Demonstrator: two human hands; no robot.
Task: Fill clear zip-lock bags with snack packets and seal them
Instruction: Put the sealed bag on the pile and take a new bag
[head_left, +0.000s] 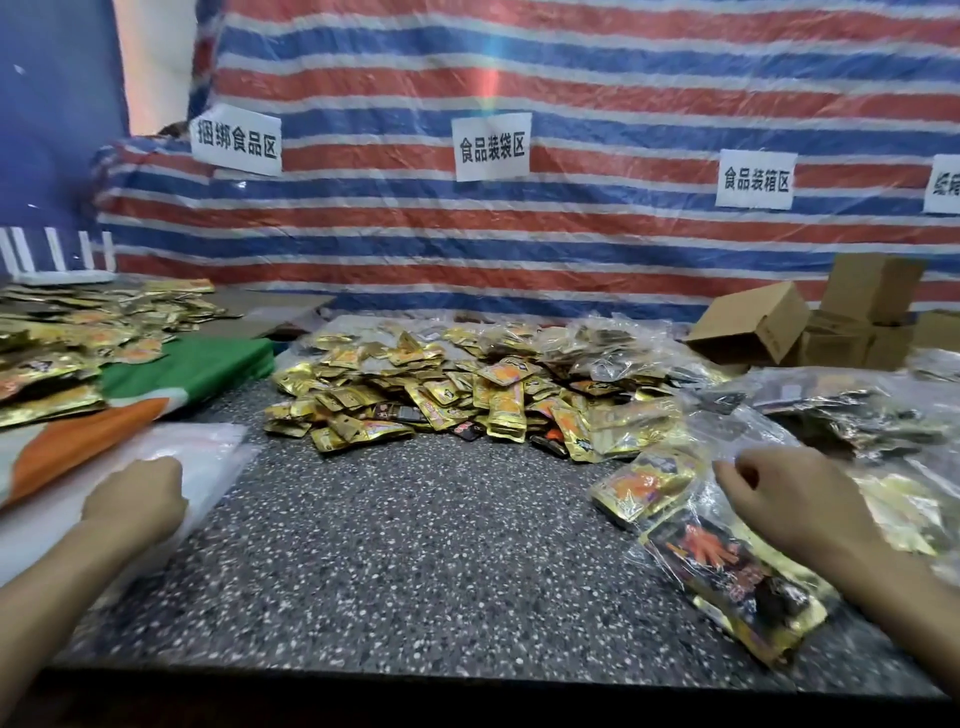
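- Clear plastic lies under both your hands: your left hand (136, 493), fingers curled, rests on the stack of empty zip-lock bags (208, 457) at the table's left edge; whether it pinches one I cannot tell.
- Your right hand (779, 499) rests on a filled bag (727, 561) at the right, fingers bent loosely, gripping nothing I can see.
- That bag's long axis runs from far-left to near-right, under your right wrist.
- Loose gold snack packets (415, 395) lie straight ahead, about midway between your hands.
- Counts: two hands, one filled bag at hand, several more behind it, packets too many to count, four cardboard boxes (753, 327) or so.
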